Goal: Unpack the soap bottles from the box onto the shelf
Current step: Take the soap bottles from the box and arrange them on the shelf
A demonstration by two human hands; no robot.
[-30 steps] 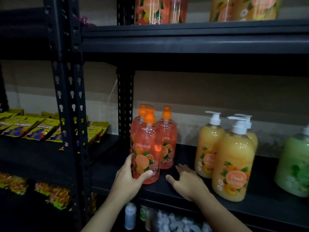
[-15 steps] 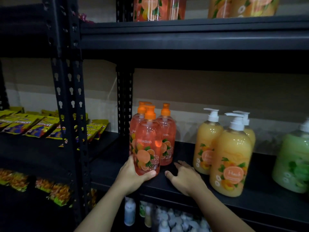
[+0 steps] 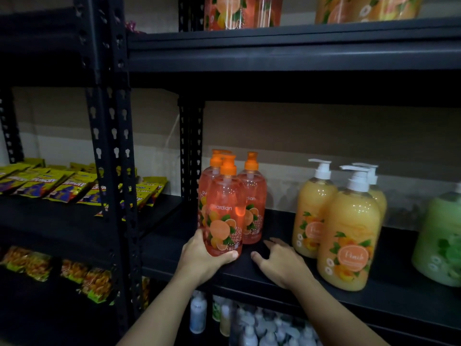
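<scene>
Right, the left hand has the front soap bottle by its base, fingers wrapped round the back and the thumb laid across the front low down. It's a firm, closed hold, and low on purpose, I'd say, so the tall bottle can slide without tipping. The bottle stands upright and seems set down on the shelf near the front edge. It is at six o'clock from the two matching bottles behind it, and touching them or as good as. It looks like it's being squared into a tight cluster, label facing out.

The right hand lies flat on the board at three o'clock of that bottle, fingers spread and straight, holding nothing. My read is that it braces the reach or waits to steady the row.

Now contents: all three orange-capped bottles show clear orange-pink liquid up to the shoulder, pumps fitted, seemingly full. Further out at three o'clock, the yellow pump bottles hold an opaque creamy soap. At the frame's edge a green bottle is cut off.

At nine o'clock, in the next bay, snack packets lie in rows. At twelve o'clock the upper shelf carries more bottles. At six o'clock, small bottles sit in shadow.

The box is not in view, so I cannot tell how many are left to unpack.
</scene>
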